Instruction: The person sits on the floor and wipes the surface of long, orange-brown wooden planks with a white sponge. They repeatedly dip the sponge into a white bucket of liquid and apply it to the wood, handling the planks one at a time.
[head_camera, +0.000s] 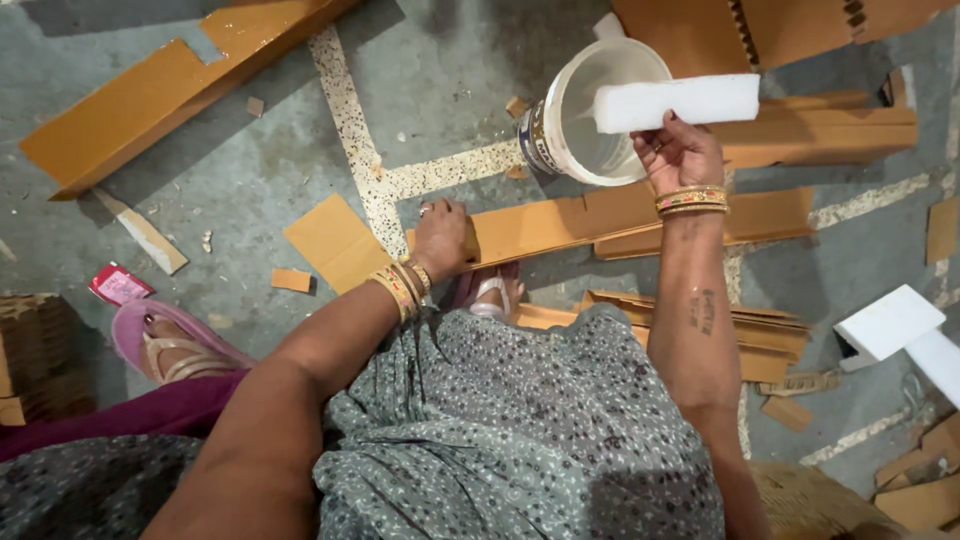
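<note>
Over the white bucket (590, 120) at the far right, you are pinching a white foam block (678, 102) in your right hand (680, 152), while your left hand (442, 238) is pressing flat-fingered on the cardboard strip (560, 222) nearer you; dipping the block next looks likely to need a steady lowering.

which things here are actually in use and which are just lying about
In use: white foam block in right hand; cardboard strip under left hand; white bucket.
Lying about: red packet, long cardboard piece, foam pieces.
</note>
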